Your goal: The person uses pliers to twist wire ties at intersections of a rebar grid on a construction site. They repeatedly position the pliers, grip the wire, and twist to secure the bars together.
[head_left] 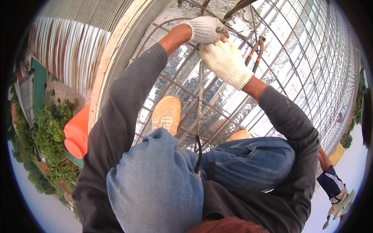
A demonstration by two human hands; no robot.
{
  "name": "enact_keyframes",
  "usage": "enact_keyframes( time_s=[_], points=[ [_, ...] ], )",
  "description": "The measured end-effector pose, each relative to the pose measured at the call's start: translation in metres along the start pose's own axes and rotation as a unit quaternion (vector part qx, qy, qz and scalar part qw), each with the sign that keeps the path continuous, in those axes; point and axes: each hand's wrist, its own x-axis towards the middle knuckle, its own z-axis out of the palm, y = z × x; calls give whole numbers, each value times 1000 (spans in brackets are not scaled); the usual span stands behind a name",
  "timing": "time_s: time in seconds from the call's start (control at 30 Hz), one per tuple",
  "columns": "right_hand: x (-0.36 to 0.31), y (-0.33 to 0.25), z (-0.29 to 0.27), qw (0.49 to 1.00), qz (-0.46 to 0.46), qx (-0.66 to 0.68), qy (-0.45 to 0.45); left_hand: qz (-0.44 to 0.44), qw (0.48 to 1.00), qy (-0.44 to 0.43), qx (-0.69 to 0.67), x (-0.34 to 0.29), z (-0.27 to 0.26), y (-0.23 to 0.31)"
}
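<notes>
My left hand point(204, 29), in a greyish knit glove, reaches to the far side of the rebar mesh point(217, 110). Its fingers are curled, and a bare fingertip shows. Against it presses my right hand point(227, 64), in a cream knit glove, with its fingers bent closed. Both meet at the bars, but whatever lies between the fingers is hidden or too small to make out. Just right of my right hand, a pair of pincers point(255, 54) with dark, orange-marked handles rests on the mesh.
Shiny corrugated metal decking point(229, 99) lies under the bars. A wooden form board point(110, 50) edges the left side, beside an orange container point(76, 132). My tan shoe point(167, 112) stands on the mesh. Another person's gloved hand point(342, 206) shows at lower right.
</notes>
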Motion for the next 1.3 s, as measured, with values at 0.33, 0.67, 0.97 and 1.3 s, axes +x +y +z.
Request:
enact_keyframes(
  time_s=[0.33,0.67,0.97,1.3],
  points=[
    [5,-8,3,992,94,21,-81,-85,901,268,-331,-113,31,-22],
    [5,17,-23,795,407,429,-133,-159,844,411,-305,-147,88,-7],
    [-91,34,-17,767,628,132,22,-269,912,262,-166,-141,107,2],
    [-75,14,-4,706,649,278,-46,-267,907,295,-136,-142,104,13]
  ],
)
